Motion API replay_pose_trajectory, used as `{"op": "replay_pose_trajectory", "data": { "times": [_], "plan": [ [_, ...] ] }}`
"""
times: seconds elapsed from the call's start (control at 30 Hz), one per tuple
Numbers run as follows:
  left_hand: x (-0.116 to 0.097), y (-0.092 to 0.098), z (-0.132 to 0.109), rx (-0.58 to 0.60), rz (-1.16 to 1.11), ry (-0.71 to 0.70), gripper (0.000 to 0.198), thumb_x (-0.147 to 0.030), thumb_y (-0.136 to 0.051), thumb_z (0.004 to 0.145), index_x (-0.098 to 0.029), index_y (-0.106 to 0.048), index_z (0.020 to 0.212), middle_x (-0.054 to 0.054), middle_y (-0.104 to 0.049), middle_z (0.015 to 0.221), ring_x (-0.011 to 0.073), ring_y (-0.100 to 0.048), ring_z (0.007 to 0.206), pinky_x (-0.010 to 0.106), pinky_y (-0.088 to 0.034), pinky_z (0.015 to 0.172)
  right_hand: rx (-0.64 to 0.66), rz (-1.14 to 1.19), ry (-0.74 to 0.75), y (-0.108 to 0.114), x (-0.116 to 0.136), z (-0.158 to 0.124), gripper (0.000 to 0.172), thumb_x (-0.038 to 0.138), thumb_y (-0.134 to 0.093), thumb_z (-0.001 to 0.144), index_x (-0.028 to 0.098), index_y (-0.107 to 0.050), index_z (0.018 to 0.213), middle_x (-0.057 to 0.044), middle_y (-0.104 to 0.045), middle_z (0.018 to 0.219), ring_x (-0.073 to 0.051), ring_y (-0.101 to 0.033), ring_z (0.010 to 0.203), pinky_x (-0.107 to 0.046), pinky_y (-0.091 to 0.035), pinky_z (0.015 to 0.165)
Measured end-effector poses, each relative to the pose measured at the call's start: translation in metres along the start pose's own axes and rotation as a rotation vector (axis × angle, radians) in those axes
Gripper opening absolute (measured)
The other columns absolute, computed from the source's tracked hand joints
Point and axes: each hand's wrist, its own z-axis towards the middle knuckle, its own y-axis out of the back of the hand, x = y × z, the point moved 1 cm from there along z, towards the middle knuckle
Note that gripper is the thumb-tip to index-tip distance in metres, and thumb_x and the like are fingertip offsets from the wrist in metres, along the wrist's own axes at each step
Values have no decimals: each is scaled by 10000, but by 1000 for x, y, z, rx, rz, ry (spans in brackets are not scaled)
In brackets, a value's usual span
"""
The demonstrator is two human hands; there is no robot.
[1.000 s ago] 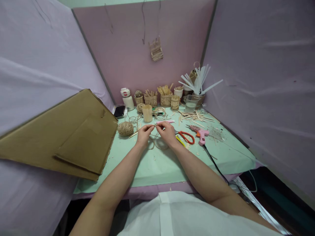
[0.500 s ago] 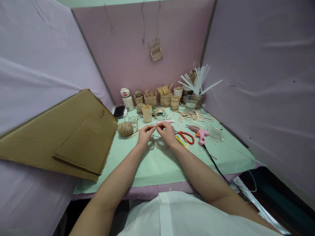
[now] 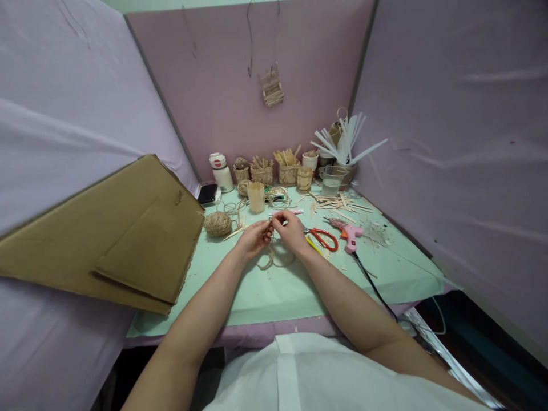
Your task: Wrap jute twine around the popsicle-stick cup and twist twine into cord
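My left hand [image 3: 256,237] and my right hand [image 3: 289,229] meet over the middle of the table, fingertips pinched together. Between them is a length of twine [image 3: 266,264], which hangs down and lies in loose loops on the green cloth under my wrists. The exact pinch point is small and partly hidden by the fingers. A ball of twine [image 3: 218,224] rests to the left of my left hand. Just beyond the hands stands a pale cup of wooden strips [image 3: 256,198]. Red-handled scissors [image 3: 324,240] lie close to my right wrist.
A pink glue gun [image 3: 351,234] with a black cord lies at the right. Behind it are scattered thin wood sticks [image 3: 338,201] and a pot of white glue sticks [image 3: 345,170]. A large cardboard sheet [image 3: 128,245] leans over the table's left side, near a phone [image 3: 208,194].
My left hand has rolled so its palm and curled fingers show more. The right hand stays nearly in place, and the twine loop under the hands has shifted slightly.
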Motion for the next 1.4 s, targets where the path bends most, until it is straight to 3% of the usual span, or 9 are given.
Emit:
{"op": "replay_pose_trajectory", "data": {
  "times": [0.27,0.47,0.63,0.97,1.2,1.4],
  "plan": [
    [3,2,3,-164,408,-315,248,-365,-689,636,-146,-653,746,-13,-535,582,81,-425,516,226,-317,504,65,128,-207,-3,-10,4,142,297,-557,691,168,-602,730,2,-608,682,-137,-545,648,-260,-419,645],
    [2,0,1,-185,550,-378,205,-311,-628,676,-135,-656,777,-16,-545,591,94,-448,543,237,-358,550,89,163,-203,-2,-11,5,186,348,-593,681,167,-598,719,7,-598,669,-131,-530,642,-255,-409,636],
    [3,1,3,-177,624,-441,186,-297,-629,684,-134,-659,770,32,-635,738,138,-544,702,270,-414,693,69,192,-249,-3,-13,5,185,354,-582,679,170,-588,683,14,-586,641,-127,-507,616,-255,-394,620],
    [4,-4,2,-144,658,-367,176,-321,-629,687,-147,-613,673,11,-591,641,127,-519,631,258,-396,637,-113,196,-337,0,-18,6,194,376,-525,712,185,-551,694,22,-530,624,-132,-463,615,-253,-372,582],
    [6,-3,0,-157,657,-346,170,-324,-629,689,-155,-621,672,13,-592,644,121,-514,617,253,-378,608,-22,248,-389,1,-15,6,171,358,-504,725,197,-520,669,35,-481,556,-118,-429,548,-239,-351,529],
    [5,-11,-4,-66,680,-343,194,-324,-627,692,-152,-590,610,1,-557,590,108,-481,578,242,-361,578,-93,382,-435,-4,-14,3,208,379,-513,707,205,-449,614,48,-419,525,-99,-383,490,-225,-318,469]
  ]
}}
